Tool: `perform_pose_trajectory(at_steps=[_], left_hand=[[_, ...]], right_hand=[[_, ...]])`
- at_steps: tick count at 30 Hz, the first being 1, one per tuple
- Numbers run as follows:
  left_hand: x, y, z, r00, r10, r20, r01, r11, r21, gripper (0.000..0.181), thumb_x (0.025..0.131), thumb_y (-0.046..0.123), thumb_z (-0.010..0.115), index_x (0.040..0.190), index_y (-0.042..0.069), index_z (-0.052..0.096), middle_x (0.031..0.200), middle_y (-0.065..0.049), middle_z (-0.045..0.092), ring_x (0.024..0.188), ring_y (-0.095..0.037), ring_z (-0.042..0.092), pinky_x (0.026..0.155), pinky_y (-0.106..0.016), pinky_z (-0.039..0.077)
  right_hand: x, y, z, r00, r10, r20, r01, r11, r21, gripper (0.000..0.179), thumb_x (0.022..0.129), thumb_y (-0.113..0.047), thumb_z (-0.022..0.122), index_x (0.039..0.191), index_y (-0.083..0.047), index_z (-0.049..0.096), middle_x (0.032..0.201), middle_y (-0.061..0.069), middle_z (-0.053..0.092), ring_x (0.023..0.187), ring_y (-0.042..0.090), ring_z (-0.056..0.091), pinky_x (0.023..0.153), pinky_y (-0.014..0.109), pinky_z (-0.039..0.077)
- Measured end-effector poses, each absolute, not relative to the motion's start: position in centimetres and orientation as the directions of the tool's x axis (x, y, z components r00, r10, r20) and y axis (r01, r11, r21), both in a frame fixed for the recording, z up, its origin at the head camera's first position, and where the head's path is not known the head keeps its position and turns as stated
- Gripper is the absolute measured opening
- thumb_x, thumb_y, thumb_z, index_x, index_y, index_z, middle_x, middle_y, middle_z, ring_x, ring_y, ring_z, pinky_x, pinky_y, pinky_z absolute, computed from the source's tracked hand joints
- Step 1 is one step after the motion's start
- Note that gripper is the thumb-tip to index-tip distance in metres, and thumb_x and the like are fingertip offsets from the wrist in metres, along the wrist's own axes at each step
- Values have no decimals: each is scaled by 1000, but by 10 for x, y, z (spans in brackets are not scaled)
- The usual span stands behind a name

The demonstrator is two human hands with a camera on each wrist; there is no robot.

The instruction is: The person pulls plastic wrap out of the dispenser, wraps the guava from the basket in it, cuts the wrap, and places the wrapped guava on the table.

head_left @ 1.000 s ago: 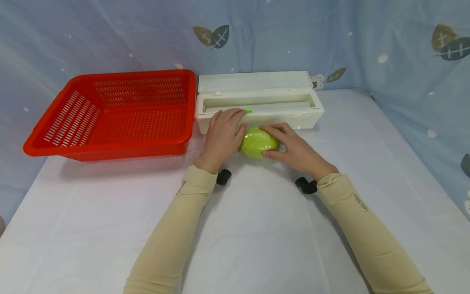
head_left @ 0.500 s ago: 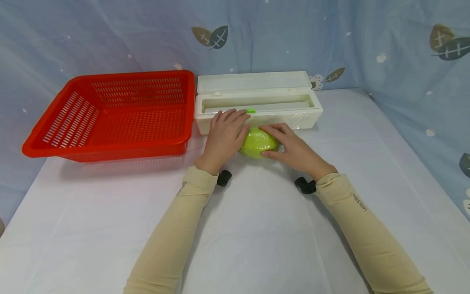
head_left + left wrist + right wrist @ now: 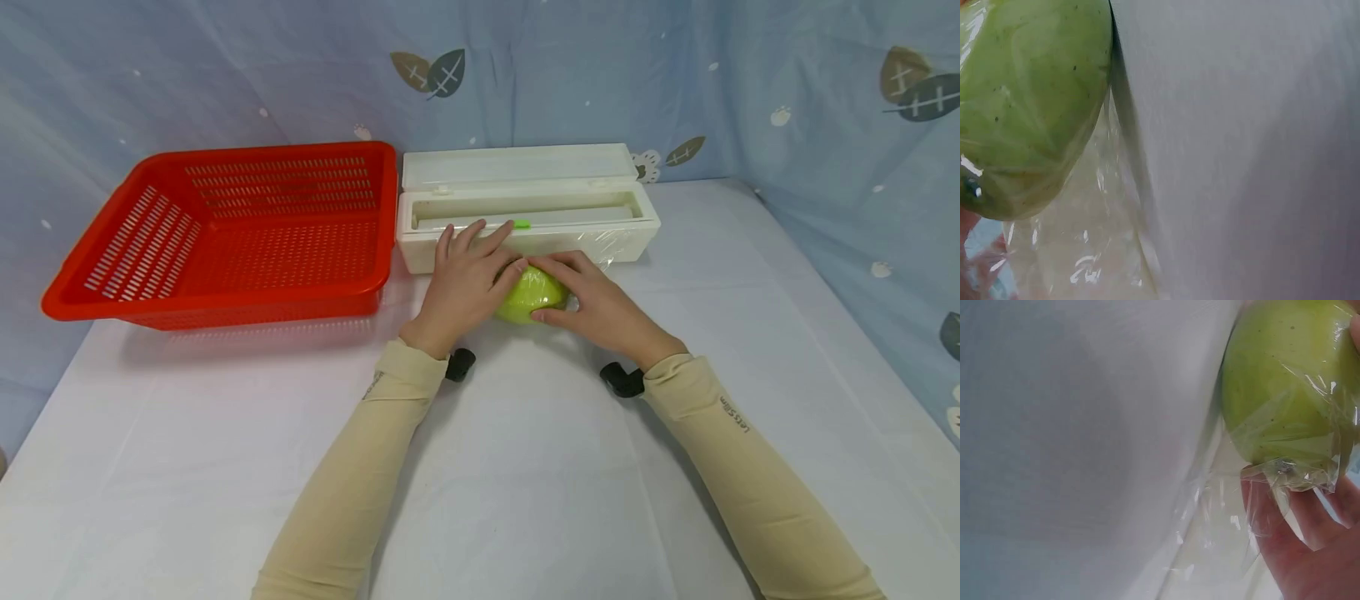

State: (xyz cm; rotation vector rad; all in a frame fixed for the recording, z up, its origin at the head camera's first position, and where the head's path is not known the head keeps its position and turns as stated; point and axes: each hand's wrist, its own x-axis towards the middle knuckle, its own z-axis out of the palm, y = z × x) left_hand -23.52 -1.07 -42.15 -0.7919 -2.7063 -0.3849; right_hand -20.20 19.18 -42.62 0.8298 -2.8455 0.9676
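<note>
A yellow-green fruit (image 3: 536,292) with small dark specks, wrapped in clear cling film (image 3: 1085,256), lies on the table just in front of a white film dispenser (image 3: 622,237). My right hand (image 3: 603,308) holds it from the right, thumb at the near side and fingers over the top. On the other side, my left hand (image 3: 465,287) rests with fingers spread toward the dispenser, its thumb lying over the fruit's upper left. In the right wrist view, loose film hangs past the fruit's end (image 3: 1285,465). Film also stretches between fruit and dispenser.
Behind, the dispenser's lid (image 3: 517,167) stands raised, with a white roll (image 3: 570,217) inside and a bright green slider (image 3: 522,224) on its front edge. A red slotted basket (image 3: 247,308) stands left of it. A patterned blue curtain (image 3: 300,75) backs the white-covered table (image 3: 525,483).
My left hand has shifted right and spread its fingers, its thumb moving from beside the fruit to over its top. The right hand and the fruit stay nearly still.
</note>
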Motion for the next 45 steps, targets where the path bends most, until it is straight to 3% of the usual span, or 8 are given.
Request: perform_pose_trajectory(at_steps=[8, 15, 22, 28, 34, 39, 45], left_hand=[[-237, -17, -417, -804, 525, 279, 587, 778, 225, 43, 96, 43, 24, 120, 26, 55, 144, 4, 27, 132, -25, 15, 104, -48, 0], [-239, -23, -408, -719, 634, 286, 685, 578, 443, 37, 90, 34, 50, 122, 16, 54, 129, 1, 45, 121, -16, 34, 102, -29, 24], [-243, -25, -421, -688, 705, 171, 613, 438, 658, 65, 75, 38, 69, 131, 17, 42, 124, 4, 44, 110, -10, 40, 92, -27, 34], [-247, -25, -433, -705, 684, 188, 586, 413, 697, 70, 71, 40, 73, 130, 22, 39, 123, 10, 42, 109, -4, 37, 91, -22, 34], [-251, -26, -437, -726, 666, 173, 549, 410, 728, 75, 70, 37, 74, 132, 18, 37, 125, 5, 41, 111, -9, 37, 92, -26, 34], [-254, -25, -442, -723, 667, 180, 562, 416, 715, 76, 71, 35, 74, 134, 16, 36, 128, 4, 40, 113, -9, 36, 94, -25, 32], [-252, -28, -444, -719, 671, 184, 561, 403, 723, 75, 71, 39, 73, 134, 24, 35, 127, 10, 39, 110, -5, 37, 91, -21, 35]], right_hand=[[-198, 186, -420, -850, -493, 188, -517, 711, -476, 67, 80, -46, 60, 138, -28, 33, 130, 3, 34, 118, 19, 35, 95, 38, 33], [-199, 188, -422, -869, -474, 142, -470, 702, -535, 68, 81, -46, 60, 139, -25, 31, 134, 0, 30, 119, 18, 36, 96, 39, 33], [-202, 186, -424, -898, -434, 66, -389, 718, -577, 79, 80, -47, 59, 142, -21, 18, 141, 3, 25, 126, 21, 29, 100, 41, 27], [-204, 188, -424, -906, -418, 73, -375, 709, -597, 76, 82, -51, 55, 142, -21, 19, 142, -2, 24, 125, 18, 30, 100, 40, 28], [-209, 188, -409, -927, -344, 151, -363, 721, -590, 57, 87, -49, 48, 135, -19, 38, 136, -5, 32, 117, 23, 40, 92, 43, 35], [-216, 179, -396, -928, -302, 217, -371, 718, -589, 48, 88, -45, 49, 127, -17, 50, 131, -3, 38, 117, 21, 40, 91, 42, 36], [-225, 167, -399, -922, -327, 209, -386, 734, -558, 51, 89, -45, 47, 131, -16, 45, 138, -3, 33, 126, 21, 31, 96, 46, 30]])
